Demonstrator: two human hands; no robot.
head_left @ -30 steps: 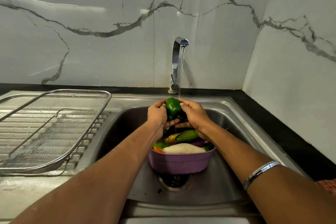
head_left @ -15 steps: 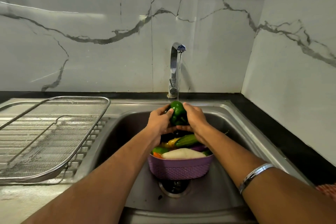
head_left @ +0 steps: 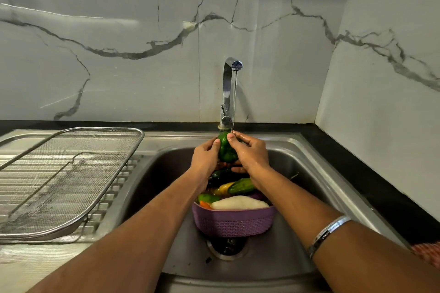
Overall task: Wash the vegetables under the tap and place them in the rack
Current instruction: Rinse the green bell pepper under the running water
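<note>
- Vegetables fill a purple basket (head_left: 234, 223) that sits low in the middle of the frame, inside the steel sink (head_left: 307, 171) and over the drain (head_left: 227, 246).
- Sink basin takes up the lower centre; the marble wall (head_left: 119, 54) fills the whole upper half.
- Wire mesh rack (head_left: 71, 173) lies at the left of the frame on the ribbed draining board, well apart from the basket.
- Tap (head_left: 227, 93) stands at centre against the wall, a thin stream of water falling from its spout.
- Left hand (head_left: 204, 157) and right hand (head_left: 251, 152) meet just below the stream, fingers of both curled round a green capsicum (head_left: 226, 150), which is held above the basket.
- Water lands on the capsicum's top, by the right thumb.
- Among the basket's contents, a white radish (head_left: 238, 203) lies nearest, a cucumber (head_left: 241, 185) and a yellow piece behind it.
- Silver bracelet (head_left: 327, 233) circles the right forearm at lower right.
</note>
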